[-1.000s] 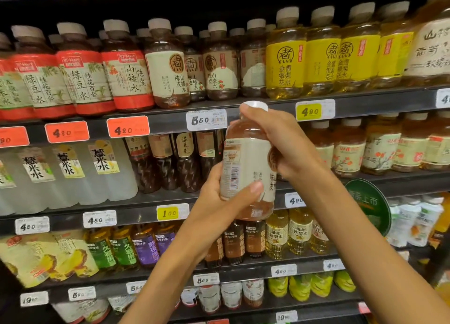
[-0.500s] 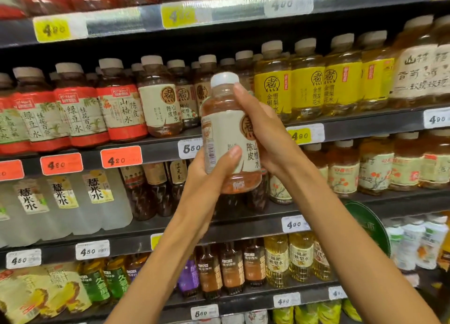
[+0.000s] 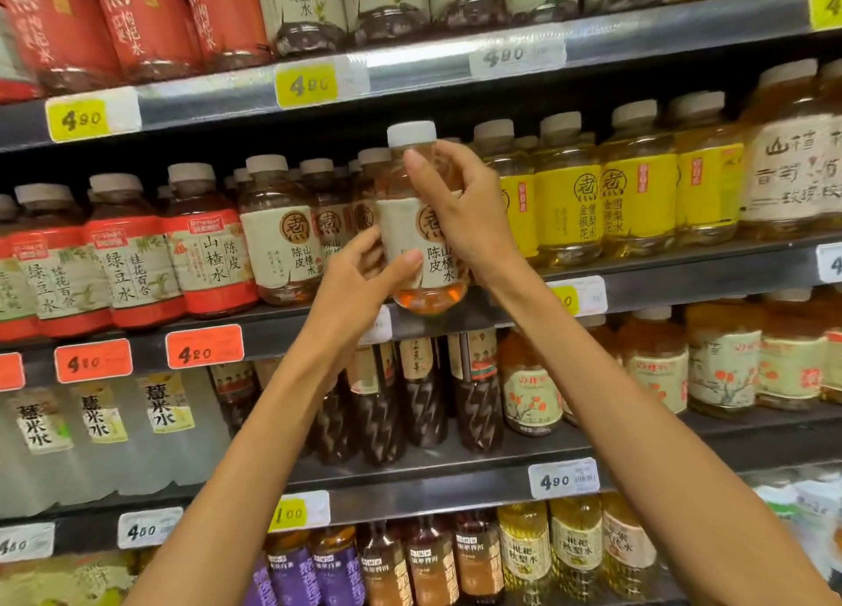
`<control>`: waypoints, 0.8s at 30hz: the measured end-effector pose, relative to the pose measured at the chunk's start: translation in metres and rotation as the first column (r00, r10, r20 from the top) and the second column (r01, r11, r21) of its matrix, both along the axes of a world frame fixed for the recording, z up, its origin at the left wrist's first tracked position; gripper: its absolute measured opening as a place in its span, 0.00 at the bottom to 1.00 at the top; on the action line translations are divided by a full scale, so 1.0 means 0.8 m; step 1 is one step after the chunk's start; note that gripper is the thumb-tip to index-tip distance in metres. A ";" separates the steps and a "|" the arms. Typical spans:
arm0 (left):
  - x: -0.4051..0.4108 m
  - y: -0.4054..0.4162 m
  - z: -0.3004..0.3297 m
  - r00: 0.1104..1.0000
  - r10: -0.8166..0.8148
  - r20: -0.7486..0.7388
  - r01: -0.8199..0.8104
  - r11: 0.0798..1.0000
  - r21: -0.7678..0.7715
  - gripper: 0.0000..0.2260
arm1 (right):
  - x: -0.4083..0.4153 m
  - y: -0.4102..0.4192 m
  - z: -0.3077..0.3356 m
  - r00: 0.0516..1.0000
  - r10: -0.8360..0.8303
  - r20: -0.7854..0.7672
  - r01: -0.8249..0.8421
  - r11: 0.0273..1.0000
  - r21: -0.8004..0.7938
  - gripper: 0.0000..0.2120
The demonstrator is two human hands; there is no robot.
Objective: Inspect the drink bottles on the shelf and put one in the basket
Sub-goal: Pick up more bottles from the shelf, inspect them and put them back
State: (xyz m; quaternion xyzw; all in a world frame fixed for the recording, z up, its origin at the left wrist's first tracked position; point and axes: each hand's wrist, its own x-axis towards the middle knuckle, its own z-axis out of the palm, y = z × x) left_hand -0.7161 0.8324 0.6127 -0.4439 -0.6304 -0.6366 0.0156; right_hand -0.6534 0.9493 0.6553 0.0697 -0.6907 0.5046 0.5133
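Note:
I hold an amber drink bottle (image 3: 421, 241) with a white cap and a cream label upright in front of the middle shelf (image 3: 660, 282). My left hand (image 3: 360, 277) grips its lower left side, thumb across the label. My right hand (image 3: 460, 209) wraps its upper right side, one fingertip near the neck. The bottle's base hangs at the shelf's front edge, beside a row of matching cream-label bottles (image 3: 278, 236). No basket is in view.
Red-label bottles (image 3: 132, 263) stand to the left and yellow-label bottles (image 3: 606, 204) to the right on the same shelf. Another shelf (image 3: 410, 63) runs above, and dark brown bottles (image 3: 423, 396) and clear water bottles (image 3: 100, 428) fill the one below. Price tags line every shelf edge.
Both hands have carried the bottle upward and toward the middle shelf, next to the matching bottles. The bottle has turned, so its front label faces me instead of the barcode side.

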 end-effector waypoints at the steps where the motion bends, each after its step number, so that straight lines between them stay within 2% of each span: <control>1: -0.004 0.002 0.002 1.000 0.004 -0.002 -0.004 1.000 -0.006 0.20 | -0.003 0.003 -0.001 1.000 -0.014 -0.004 0.014 1.000 0.015 0.18; 6: -0.011 0.016 0.003 0.996 0.086 -0.014 -0.086 0.996 -0.006 0.21 | -0.013 0.006 -0.013 0.978 -0.169 -0.122 0.180 0.979 0.092 0.22; 13: -0.027 0.033 0.007 0.979 0.190 -0.069 -0.194 0.980 -0.052 0.20 | -0.021 0.013 -0.025 0.920 -0.374 -0.119 0.392 0.885 0.252 0.23; 20: -0.035 0.047 0.007 0.955 0.265 -0.133 -0.278 0.956 -0.090 0.22 | -0.026 0.020 -0.035 0.873 -0.482 -0.073 0.472 0.799 0.373 0.27; 24: -0.033 0.051 0.009 0.929 0.311 -0.202 -0.339 0.933 -0.118 0.26 | -0.022 0.017 -0.035 0.887 -0.459 -0.060 0.450 0.825 0.343 0.26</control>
